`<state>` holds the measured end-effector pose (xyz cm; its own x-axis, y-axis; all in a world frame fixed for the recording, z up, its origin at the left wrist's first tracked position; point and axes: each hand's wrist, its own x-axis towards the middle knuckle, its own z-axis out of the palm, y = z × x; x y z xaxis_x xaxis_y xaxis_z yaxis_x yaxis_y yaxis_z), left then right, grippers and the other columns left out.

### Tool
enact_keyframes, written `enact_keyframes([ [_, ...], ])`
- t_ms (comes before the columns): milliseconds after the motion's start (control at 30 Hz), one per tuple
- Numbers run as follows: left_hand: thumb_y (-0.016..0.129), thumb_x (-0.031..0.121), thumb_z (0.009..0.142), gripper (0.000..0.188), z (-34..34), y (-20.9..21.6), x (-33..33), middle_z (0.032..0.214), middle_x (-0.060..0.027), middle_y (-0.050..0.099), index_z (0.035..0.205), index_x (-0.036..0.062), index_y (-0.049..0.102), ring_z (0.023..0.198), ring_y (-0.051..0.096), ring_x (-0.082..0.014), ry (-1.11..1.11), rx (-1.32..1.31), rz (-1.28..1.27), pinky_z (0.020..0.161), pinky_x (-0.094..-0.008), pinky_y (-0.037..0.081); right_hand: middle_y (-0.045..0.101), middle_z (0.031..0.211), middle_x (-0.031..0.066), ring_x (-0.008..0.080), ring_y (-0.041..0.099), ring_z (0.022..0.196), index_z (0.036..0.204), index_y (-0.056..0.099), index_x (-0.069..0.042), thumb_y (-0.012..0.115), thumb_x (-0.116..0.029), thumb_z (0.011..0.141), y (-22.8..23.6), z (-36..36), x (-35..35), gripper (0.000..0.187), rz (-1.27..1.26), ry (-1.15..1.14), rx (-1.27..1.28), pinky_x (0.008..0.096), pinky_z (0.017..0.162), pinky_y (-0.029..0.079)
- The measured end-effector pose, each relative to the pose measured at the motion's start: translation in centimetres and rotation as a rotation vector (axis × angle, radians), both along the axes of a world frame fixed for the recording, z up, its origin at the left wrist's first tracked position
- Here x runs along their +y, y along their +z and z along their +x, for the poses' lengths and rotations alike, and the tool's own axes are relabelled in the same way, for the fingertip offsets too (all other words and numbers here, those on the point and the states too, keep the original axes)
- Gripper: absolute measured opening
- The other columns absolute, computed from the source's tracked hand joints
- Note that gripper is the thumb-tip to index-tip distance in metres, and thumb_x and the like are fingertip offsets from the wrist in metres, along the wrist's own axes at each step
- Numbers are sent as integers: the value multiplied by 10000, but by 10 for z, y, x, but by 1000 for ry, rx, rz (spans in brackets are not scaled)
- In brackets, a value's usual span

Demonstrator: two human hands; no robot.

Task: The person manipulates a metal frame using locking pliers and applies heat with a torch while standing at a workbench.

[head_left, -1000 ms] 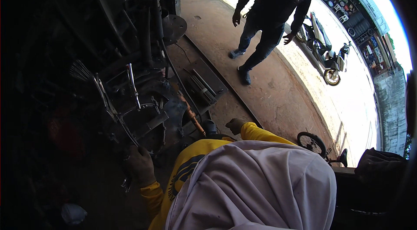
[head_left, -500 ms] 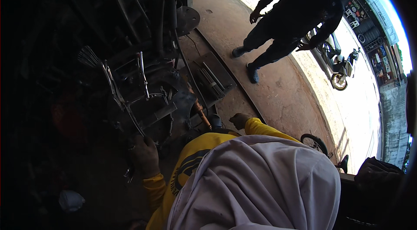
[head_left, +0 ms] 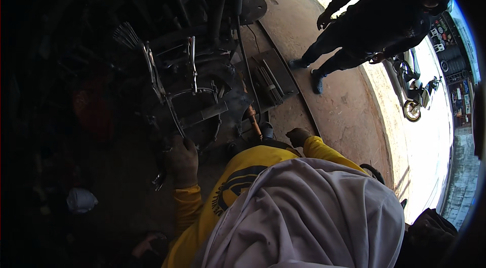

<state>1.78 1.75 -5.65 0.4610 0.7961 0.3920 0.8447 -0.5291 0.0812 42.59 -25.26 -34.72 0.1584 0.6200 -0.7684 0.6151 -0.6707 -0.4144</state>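
Observation:
My left hand (head_left: 183,164), in a yellow sleeve, is closed around the near end of a curved metal rod (head_left: 175,113). The rod is part of a metal frame on a dark, cluttered work stand. Two shiny bracket-like metal pieces (head_left: 154,73) stand up from the frame, and a flat bar (head_left: 205,114) lies across it. A small shiny metal part (head_left: 158,182) shows below the left hand; whether the hand holds it is unclear. My right hand (head_left: 298,137) hangs at my right side with curled fingers, and nothing shows in it. An orange rod-like handle (head_left: 253,120) hangs between the frame and this hand.
Bundled thin rods (head_left: 269,83) lie on a dark plate (head_left: 287,79) beyond the stand. A black cable (head_left: 244,60) runs down past it. A person in dark clothes (head_left: 369,17) stands at far right, near a parked motorcycle (head_left: 415,101). A white object (head_left: 81,200) is at lower left.
The whole view has shifted, so the stand and my hands appear farther right. My left hand stays at the rod's end. The standing person's arms and feet have changed position.

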Motion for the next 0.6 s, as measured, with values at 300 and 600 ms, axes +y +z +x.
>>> enact_keyframes([
  [300, 660, 248, 909, 203, 11, 6, -5, 606, -119, 616, 777, 109, 595, 570, 659, -356, 99, 2, -35, 550, -430, 543, 713, 895, 127, 245, 702, 723, 1191, 669, -8, 660, -313, 931, 48, 17, 20, 400, -76, -617, 210, 385, 636, 571],
  [600, 633, 198, 914, 130, 18, -2, -13, 863, -122, 656, 854, 85, 619, 741, 675, -319, 170, 252, -55, 622, -416, 548, 716, 859, 139, 238, 700, 688, 1156, 672, 19, 629, -333, 944, 30, 82, 60, 413, -64, -478, 202, 369, 645, 585],
])
